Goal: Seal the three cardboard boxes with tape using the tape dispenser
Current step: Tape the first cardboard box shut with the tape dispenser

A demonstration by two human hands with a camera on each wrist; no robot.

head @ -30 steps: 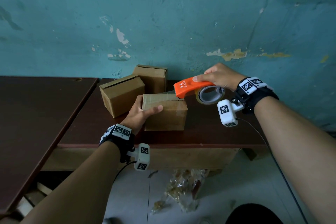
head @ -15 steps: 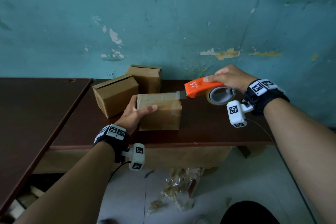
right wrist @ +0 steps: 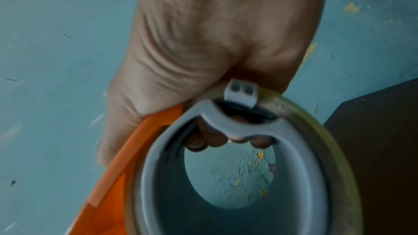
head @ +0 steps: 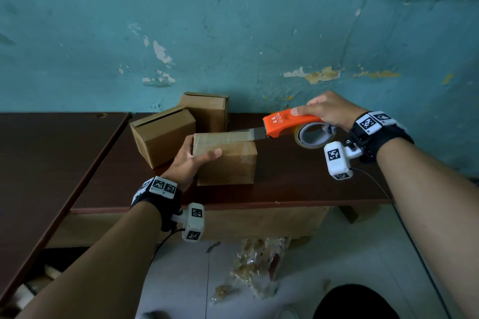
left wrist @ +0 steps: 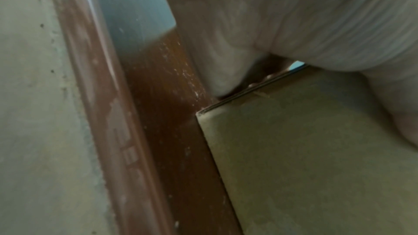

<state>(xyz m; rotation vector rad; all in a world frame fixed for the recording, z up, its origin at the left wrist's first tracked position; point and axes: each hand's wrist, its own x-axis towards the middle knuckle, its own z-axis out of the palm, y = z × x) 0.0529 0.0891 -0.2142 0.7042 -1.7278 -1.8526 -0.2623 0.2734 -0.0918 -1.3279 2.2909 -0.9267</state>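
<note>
Change: our right hand (head: pixel 328 109) had drawn the tape dispenser (head: pixel 290 122) farther right of the front box (head: pixel 225 158), off its top, stretching a strip of tape (head: pixel 255 133) from the box's right edge.
Right hand: wrapped around the orange dispenser, fingers curled through its grey ring.
Left hand (head: pixel 188 163): we held the front box's left side, thumb across its near face.
Boxes: front box sat on the dark table (head: pixel 298 181); two other boxes (head: pixel 166 133) stood behind it, by the wall.

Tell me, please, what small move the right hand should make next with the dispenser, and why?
Probably swing the dispenser down so the tape folds onto the box's right side. The strip already spans past the top edge, and the left hand steadies the box.
</note>
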